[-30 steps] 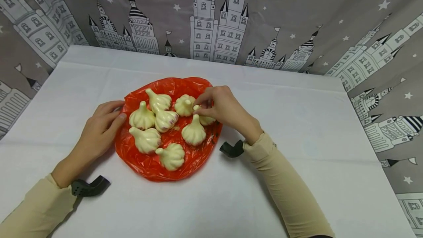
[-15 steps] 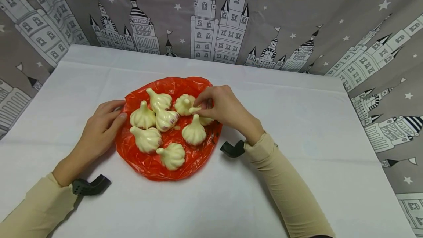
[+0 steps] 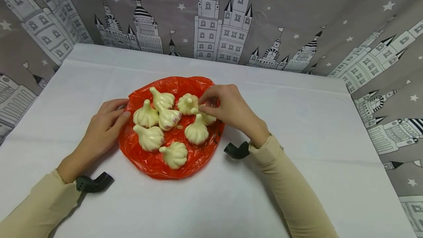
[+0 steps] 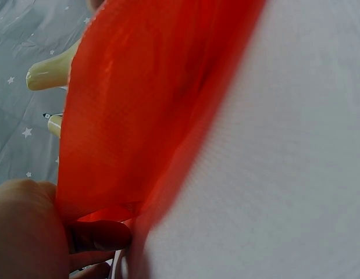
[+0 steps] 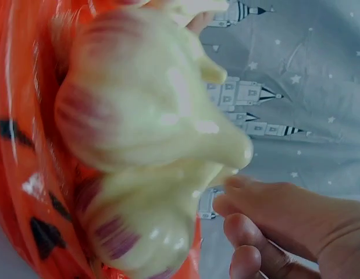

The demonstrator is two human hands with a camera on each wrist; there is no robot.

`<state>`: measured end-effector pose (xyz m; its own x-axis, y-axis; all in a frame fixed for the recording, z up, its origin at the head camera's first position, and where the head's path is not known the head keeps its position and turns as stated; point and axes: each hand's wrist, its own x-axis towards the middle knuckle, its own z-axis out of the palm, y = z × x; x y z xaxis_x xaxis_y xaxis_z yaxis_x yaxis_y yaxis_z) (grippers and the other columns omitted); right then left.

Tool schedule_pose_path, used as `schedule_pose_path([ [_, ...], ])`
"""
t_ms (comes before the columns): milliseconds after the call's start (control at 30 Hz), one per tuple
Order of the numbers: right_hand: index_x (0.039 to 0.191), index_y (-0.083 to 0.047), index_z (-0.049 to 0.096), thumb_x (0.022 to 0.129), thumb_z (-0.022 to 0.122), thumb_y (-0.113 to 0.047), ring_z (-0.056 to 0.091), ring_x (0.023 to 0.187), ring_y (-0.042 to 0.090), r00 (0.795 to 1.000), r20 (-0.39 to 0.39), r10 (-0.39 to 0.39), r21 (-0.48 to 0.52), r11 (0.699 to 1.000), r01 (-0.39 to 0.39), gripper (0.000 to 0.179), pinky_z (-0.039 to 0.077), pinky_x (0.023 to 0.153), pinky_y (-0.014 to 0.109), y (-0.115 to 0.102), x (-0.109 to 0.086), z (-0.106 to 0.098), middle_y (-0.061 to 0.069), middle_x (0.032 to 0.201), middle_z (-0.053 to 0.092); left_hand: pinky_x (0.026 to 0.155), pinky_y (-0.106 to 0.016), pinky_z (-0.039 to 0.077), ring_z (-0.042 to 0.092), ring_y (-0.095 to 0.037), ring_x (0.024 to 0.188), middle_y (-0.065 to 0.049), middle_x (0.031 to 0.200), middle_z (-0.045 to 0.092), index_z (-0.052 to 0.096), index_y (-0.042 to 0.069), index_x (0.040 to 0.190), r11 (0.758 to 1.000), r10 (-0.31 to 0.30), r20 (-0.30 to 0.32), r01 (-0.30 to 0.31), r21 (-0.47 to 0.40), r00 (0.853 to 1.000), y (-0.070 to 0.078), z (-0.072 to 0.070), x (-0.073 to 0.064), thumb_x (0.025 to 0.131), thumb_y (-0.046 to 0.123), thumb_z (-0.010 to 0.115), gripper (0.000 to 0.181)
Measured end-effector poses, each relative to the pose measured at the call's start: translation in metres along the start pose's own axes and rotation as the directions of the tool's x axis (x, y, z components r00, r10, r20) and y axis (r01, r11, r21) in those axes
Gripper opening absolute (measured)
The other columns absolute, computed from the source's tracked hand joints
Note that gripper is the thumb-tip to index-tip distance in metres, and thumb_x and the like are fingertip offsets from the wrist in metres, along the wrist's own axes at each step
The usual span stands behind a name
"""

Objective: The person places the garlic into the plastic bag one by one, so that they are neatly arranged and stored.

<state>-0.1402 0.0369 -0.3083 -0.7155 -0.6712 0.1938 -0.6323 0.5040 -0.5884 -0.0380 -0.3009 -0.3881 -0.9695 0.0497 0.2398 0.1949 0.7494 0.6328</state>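
Note:
My left hand [image 3: 103,124] holds the rim of a red plastic bag [image 3: 140,161], which is spread out in a rough circle; in the left wrist view my fingers [image 4: 101,235] are at its edge. Several cream garlic bulbs with purplish bases lie inside. My right hand [image 3: 228,105] pinches the neck of a garlic bulb [image 3: 207,119] at the bag's right side. In the right wrist view, the thumb and fingers meet by the neck of the lower bulb [image 5: 145,232]. Another garlic bulb [image 5: 133,87] overlaps it there.
A white-covered table [image 3: 290,139] extends around the bag. Behind it hangs a grey curtain [image 3: 277,3] printed with castles and stars. Black wrist mounts [image 3: 96,183] project from both tan sleeves. Bulbs crowd the left half of the bag, with one bulb [image 3: 196,132] just in front of my right fingers.
The bulb at my right fingertips has tilted and shifted slightly left, so more of it shows. My left hand stays at the bag's rim. The whole head view has shifted a little.

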Motion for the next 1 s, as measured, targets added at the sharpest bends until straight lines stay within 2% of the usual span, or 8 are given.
schedule_pose_path([
  [100, 0.09, -0.017, 0.077, 0.088, 0.076, -0.028, 0.057, 0.069, 0.008, 0.999, -0.038, 0.009, 0.019, 1.0, -0.008, 0.011, 0.048, 0.065, 0.025, -0.004, -0.004, -0.002, -0.01, 0.079, 0.069, 0.106, -0.071, 0.03, 0.036, -0.04, 0.137, -0.021, 0.143, 0.048, 0.066, -0.008, 0.118, 1.0, 0.002, 0.0, -0.002, 0.0, 1.0, 0.0, 0.001, 0.001, 0.103, 0.024, 0.05, 0.039],
  [233, 0.085, -0.019, 0.076, 0.086, 0.077, -0.033, 0.059, 0.066, 0.004, 0.999, -0.053, 0.011, 0.059, 0.998, -0.008, 0.014, 0.05, 0.063, 0.024, -0.009, -0.008, -0.002, -0.012, 0.072, 0.068, 0.107, -0.069, 0.031, 0.038, -0.041, 0.135, -0.022, 0.141, 0.049, 0.067, -0.008, 0.115, 1.0, 0.026, -0.015, -0.026, 0.002, 1.0, -0.002, 0.001, 0.001, 0.102, 0.022, 0.05, 0.036],
  [367, 0.081, -0.019, 0.075, 0.083, 0.08, -0.032, 0.059, 0.066, 0.003, 0.999, -0.039, 0.014, 0.065, 0.998, -0.011, 0.014, 0.05, 0.061, 0.023, -0.014, -0.009, 0.002, -0.013, 0.071, 0.067, 0.107, -0.068, 0.032, 0.038, -0.04, 0.135, -0.022, 0.14, 0.05, 0.068, -0.008, 0.114, 0.999, 0.045, -0.021, -0.044, 0.004, 0.999, -0.003, 0.001, 0.001, 0.102, 0.02, 0.051, 0.035],
  [567, 0.083, -0.018, 0.075, 0.082, 0.081, -0.027, 0.057, 0.066, 0.005, 1.0, 0.004, 0.022, 0.083, 0.996, -0.023, 0.011, 0.049, 0.06, 0.023, -0.021, -0.009, 0.01, -0.011, 0.071, 0.067, 0.107, -0.068, 0.032, 0.038, -0.04, 0.135, -0.021, 0.141, 0.05, 0.068, -0.007, 0.115, 0.999, 0.031, -0.018, -0.031, 0.009, 0.999, -0.003, 0.0, 0.001, 0.102, 0.021, 0.051, 0.035],
  [667, 0.084, -0.018, 0.075, 0.083, 0.08, -0.024, 0.057, 0.067, 0.005, 1.0, 0.02, 0.0, 0.088, 0.996, -0.002, 0.008, 0.05, 0.061, 0.022, -0.025, -0.008, 0.016, -0.01, 0.071, 0.066, 0.107, -0.068, 0.032, 0.038, -0.04, 0.135, -0.021, 0.141, 0.05, 0.068, -0.008, 0.115, 0.999, 0.032, -0.019, -0.032, 0.013, 0.999, -0.003, 0.0, 0.001, 0.102, 0.021, 0.051, 0.035],
  [1000, 0.089, -0.018, 0.075, 0.084, 0.08, -0.024, 0.058, 0.07, 0.004, 0.998, 0.035, -0.06, 0.007, 0.998, 0.059, 0.009, 0.049, 0.064, 0.02, -0.031, -0.006, 0.025, -0.01, 0.074, 0.065, 0.107, -0.067, 0.032, 0.039, -0.04, 0.134, -0.022, 0.14, 0.05, 0.068, -0.008, 0.115, 0.999, 0.038, -0.018, -0.038, 0.002, 0.999, -0.002, 0.0, 0.001, 0.102, 0.02, 0.051, 0.035],
])
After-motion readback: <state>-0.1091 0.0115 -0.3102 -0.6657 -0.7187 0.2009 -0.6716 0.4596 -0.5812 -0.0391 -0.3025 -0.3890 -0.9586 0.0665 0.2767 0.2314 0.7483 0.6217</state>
